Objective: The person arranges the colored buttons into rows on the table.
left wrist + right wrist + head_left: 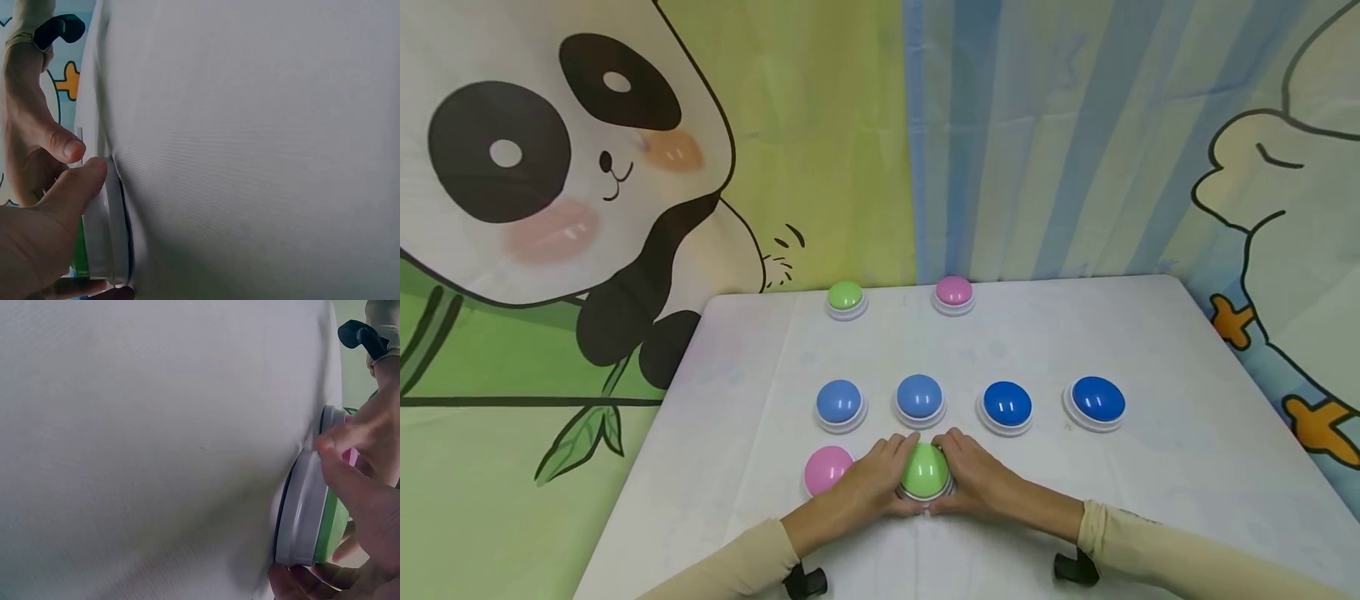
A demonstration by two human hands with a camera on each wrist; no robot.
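A green domed push button (925, 471) with a round white base sits near the front middle of the table. My left hand (874, 477) holds its left side, fingers at the far edge and thumb at the near edge. On the opposite side my right hand (979, 478) grips it the same way. Both wrist views show the thumbs close together at the base (106, 225), with fingers round the far end of the rim (300, 512). A pink push button (827, 468) stands just left, partly hidden behind my left hand.
Beyond the hands runs a row of several blue push buttons, the leftmost (839, 402) lighter than the rightmost (1098, 399). Near the back edge stand another green button (846, 297) and another pink button (954, 292). A white cloth (1150, 333) covers the table; printed curtains (827, 150) hang behind.
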